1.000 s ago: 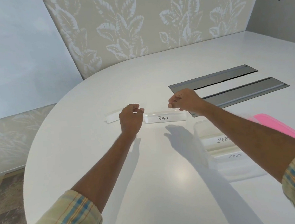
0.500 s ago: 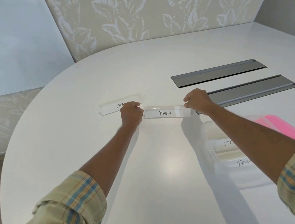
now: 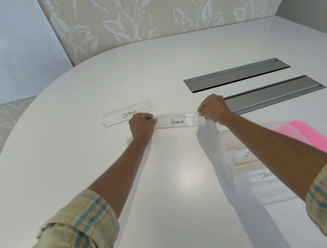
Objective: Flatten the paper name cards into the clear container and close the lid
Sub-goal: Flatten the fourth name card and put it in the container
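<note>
Head view: left hand (image 3: pixel 142 125) and right hand (image 3: pixel 213 109) are pinching the ends of the Penguin card (image 3: pixel 178 121), mid counter (image 3: pixel 164 183), beyond the clear container (image 3: pixel 225 150); uneven pulling may be risking a tear.

Four name cards: penguin card (image 3: pixel 179 120) between left hand (image 3: pixel 142 125) and right hand (image 3: pixel 213 108), ostrich card (image 3: pixel 125 113) past the left hand, third card (image 3: pixel 240 153) and fourth card (image 3: pixel 262 176) in one clear container (image 3: pixel 227 157). One pink lid (image 3: pixel 314 136). Two grey slots (image 3: pixel 235 75) (image 3: pixel 274 92).
</note>
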The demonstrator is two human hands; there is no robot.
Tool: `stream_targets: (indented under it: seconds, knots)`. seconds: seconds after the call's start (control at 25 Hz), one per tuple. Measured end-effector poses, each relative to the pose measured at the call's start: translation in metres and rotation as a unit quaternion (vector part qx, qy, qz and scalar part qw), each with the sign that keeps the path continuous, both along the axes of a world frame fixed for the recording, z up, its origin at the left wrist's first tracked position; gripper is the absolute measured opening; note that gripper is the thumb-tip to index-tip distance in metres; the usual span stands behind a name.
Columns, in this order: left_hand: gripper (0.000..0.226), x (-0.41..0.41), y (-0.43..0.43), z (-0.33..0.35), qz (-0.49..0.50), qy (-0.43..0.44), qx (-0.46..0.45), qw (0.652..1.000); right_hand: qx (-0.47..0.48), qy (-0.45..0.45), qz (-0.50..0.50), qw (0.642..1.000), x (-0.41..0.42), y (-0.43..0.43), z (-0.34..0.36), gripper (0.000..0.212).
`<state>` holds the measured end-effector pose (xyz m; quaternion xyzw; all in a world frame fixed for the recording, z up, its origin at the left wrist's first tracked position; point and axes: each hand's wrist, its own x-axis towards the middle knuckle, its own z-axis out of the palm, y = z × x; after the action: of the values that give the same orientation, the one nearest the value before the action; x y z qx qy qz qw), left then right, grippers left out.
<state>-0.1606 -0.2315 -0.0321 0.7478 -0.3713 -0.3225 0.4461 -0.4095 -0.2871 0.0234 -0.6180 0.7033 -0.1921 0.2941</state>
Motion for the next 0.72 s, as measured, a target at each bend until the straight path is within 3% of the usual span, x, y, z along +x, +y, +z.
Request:
stream_targets:
  seconds: [0.32, 0.72]
  knots:
    - [0.023, 0.004, 0.019, 0.004, 0.047, 0.103, -0.025, 0.993, -0.023, 0.03, 0.032, 0.999, 0.003, 0.01, 0.006, 0.023]
    - [0.016, 0.012, 0.039, 0.03, 0.043, 0.106, -0.051, 0.992, -0.043, 0.038, 0.056, 0.997, 0.0, 0.028, 0.031, 0.019]
